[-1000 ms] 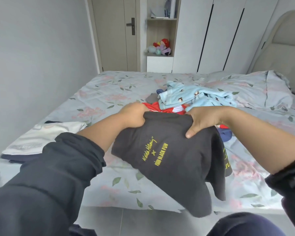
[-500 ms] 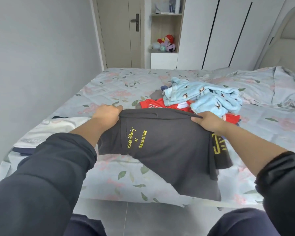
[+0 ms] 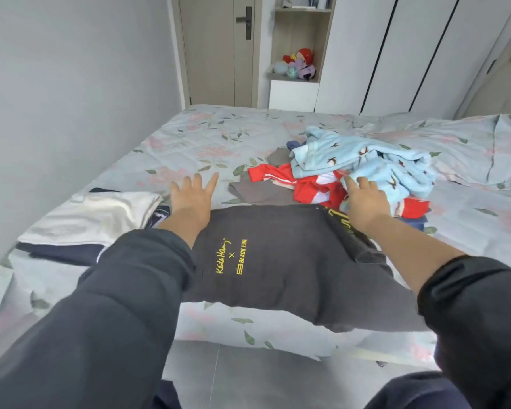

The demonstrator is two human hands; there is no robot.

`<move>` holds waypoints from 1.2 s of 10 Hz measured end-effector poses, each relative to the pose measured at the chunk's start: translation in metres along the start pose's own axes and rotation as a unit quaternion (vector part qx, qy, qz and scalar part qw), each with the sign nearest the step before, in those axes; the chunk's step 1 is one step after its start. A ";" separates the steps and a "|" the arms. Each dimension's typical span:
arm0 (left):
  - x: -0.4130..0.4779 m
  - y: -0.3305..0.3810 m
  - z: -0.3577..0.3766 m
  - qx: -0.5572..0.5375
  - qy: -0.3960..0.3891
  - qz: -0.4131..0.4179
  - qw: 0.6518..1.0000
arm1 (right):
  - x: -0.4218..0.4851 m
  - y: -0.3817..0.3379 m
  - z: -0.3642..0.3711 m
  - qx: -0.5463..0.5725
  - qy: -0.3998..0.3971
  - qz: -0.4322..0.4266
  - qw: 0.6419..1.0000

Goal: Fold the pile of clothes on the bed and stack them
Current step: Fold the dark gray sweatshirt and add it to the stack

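A dark grey T-shirt (image 3: pixel 281 261) with yellow print lies spread on the bed's near edge, its lower part hanging over the side. My left hand (image 3: pixel 192 196) is stretched out flat above its far left corner, fingers spread, holding nothing. My right hand (image 3: pixel 363 199) reaches past the shirt's far right corner with straight fingers against the pile of unfolded clothes (image 3: pixel 360 169): a light blue printed garment on top, a red and white one under it. A folded stack (image 3: pixel 92 216), white on dark blue, lies to the left.
The bed (image 3: pixel 219 137) has a floral sheet, and a rumpled duvet (image 3: pixel 469 149) lies at the right. A grey wall runs close along the left. Door, shelf with toys (image 3: pixel 298 66) and white wardrobes stand behind. Grey floor tiles (image 3: pixel 248 376) show below the bed's edge.
Both hands gripped the grey shirt's top edge and carried it forward onto the bed. Now they have let go and stretch past it with open fingers; the shirt lies flat.
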State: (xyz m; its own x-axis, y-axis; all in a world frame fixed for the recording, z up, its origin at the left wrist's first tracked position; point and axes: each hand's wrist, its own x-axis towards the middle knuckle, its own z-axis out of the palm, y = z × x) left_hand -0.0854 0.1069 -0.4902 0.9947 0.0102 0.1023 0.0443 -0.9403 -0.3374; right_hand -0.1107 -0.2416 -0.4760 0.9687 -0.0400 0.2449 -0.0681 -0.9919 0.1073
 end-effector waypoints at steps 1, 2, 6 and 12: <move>-0.017 0.057 0.047 -0.090 -0.032 0.077 0.992 | -0.027 0.008 0.056 -0.018 -0.059 -0.013 0.998; -0.031 0.101 0.081 -0.176 -0.101 0.135 0.970 | -0.048 0.027 0.089 0.033 -0.103 0.005 0.994; -0.037 0.116 0.124 -0.237 -0.009 0.123 0.964 | 0.004 0.069 0.109 0.290 0.013 0.194 0.937; -0.035 0.117 0.127 -0.243 0.002 0.120 0.963 | 0.028 0.086 0.123 0.688 -0.260 0.227 0.639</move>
State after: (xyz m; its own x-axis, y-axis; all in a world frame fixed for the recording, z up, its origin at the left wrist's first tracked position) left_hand -0.1035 0.0400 -0.6515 0.9707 -0.2267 0.0800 -0.2354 -0.9638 0.1256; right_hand -0.0605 -0.3425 -0.5783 0.8965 -0.0410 -0.4411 -0.4420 -0.0170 -0.8968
